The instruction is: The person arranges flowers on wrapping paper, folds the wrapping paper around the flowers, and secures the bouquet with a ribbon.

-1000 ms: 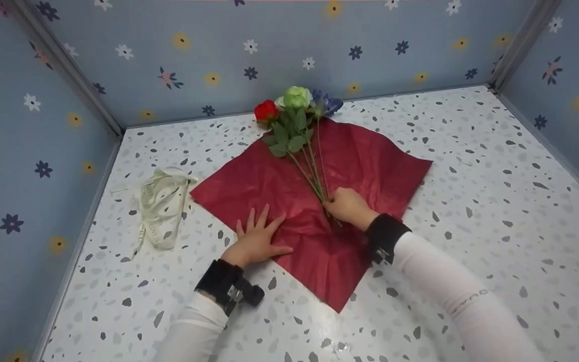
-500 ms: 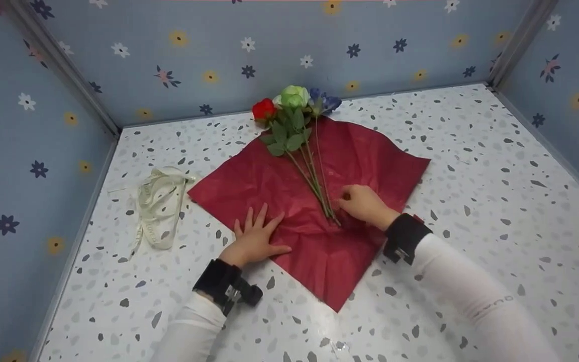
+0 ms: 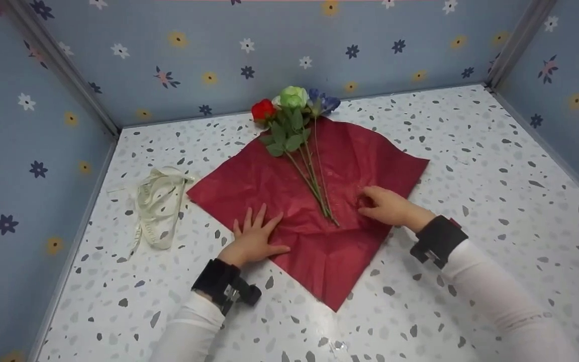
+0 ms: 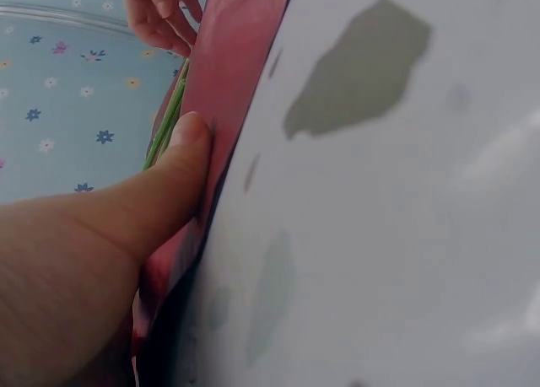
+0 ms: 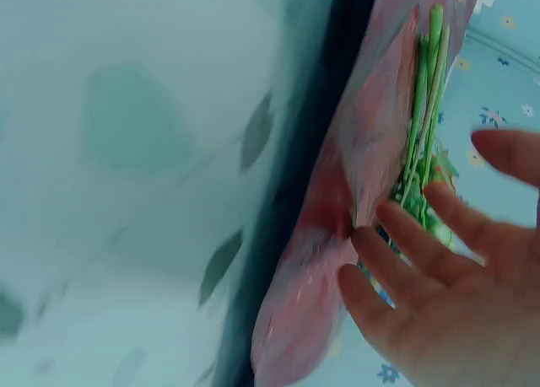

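A dark red sheet of wrapping paper lies spread on the table with one corner toward me. On it rest the artificial flowers: a red rose, a pale green bloom and a blue flower, their green stems side by side. With fingers spread, my left hand presses the paper's left edge. My right hand is over the paper's right part, apart from the stems. In the right wrist view its fingers are loosely bent and hold nothing.
A loose heap of cream printed ribbon lies to the left of the paper. The speckled white table is bounded at the back and sides by blue flower-patterned panels.
My right hand has let go of the stem ends and moved right, away from them. The flowers stay in place on the paper. My left hand has not moved.
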A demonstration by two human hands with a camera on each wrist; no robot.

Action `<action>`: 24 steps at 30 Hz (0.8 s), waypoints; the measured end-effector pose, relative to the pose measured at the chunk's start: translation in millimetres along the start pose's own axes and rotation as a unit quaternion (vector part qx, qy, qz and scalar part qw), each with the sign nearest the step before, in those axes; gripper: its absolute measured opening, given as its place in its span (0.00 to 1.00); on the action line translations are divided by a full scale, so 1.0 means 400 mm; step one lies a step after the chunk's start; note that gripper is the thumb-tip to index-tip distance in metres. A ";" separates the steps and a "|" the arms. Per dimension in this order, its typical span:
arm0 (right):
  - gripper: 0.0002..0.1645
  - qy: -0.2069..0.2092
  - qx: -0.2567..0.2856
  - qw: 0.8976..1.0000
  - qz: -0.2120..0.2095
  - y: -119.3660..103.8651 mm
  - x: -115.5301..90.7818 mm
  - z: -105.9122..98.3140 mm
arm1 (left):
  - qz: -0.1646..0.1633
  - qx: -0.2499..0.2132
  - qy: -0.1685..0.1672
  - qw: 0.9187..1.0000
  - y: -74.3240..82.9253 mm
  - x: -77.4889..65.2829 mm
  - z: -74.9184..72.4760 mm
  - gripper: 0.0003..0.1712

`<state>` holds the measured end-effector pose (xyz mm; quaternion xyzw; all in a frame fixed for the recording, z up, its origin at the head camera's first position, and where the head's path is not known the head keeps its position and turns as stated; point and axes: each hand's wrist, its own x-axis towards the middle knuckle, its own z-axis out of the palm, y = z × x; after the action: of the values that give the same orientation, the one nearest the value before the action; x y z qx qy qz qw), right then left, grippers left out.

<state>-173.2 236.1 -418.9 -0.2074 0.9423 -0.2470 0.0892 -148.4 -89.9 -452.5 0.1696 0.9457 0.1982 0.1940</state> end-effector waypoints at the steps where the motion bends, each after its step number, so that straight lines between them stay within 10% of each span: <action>1: 0.21 -0.019 -0.005 1.000 -0.001 0.006 -0.010 -0.006 | 0.000 -0.001 0.000 1.000 0.000 0.000 0.000 0.49; 9: 0.46 -0.132 -0.003 0.991 0.036 0.057 -0.074 -0.044 | 0.002 -0.006 0.001 1.000 0.001 0.000 -0.002 0.49; 24: 0.46 -0.111 -0.035 0.992 0.056 0.073 -0.104 -0.018 | 0.005 0.006 -0.012 1.000 -0.004 -0.002 -0.002 0.50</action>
<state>-147.9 280.5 -424.7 -0.1833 0.9447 -0.1842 0.1998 -148.6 -91.9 -452.6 0.1777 0.9436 0.1920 0.2030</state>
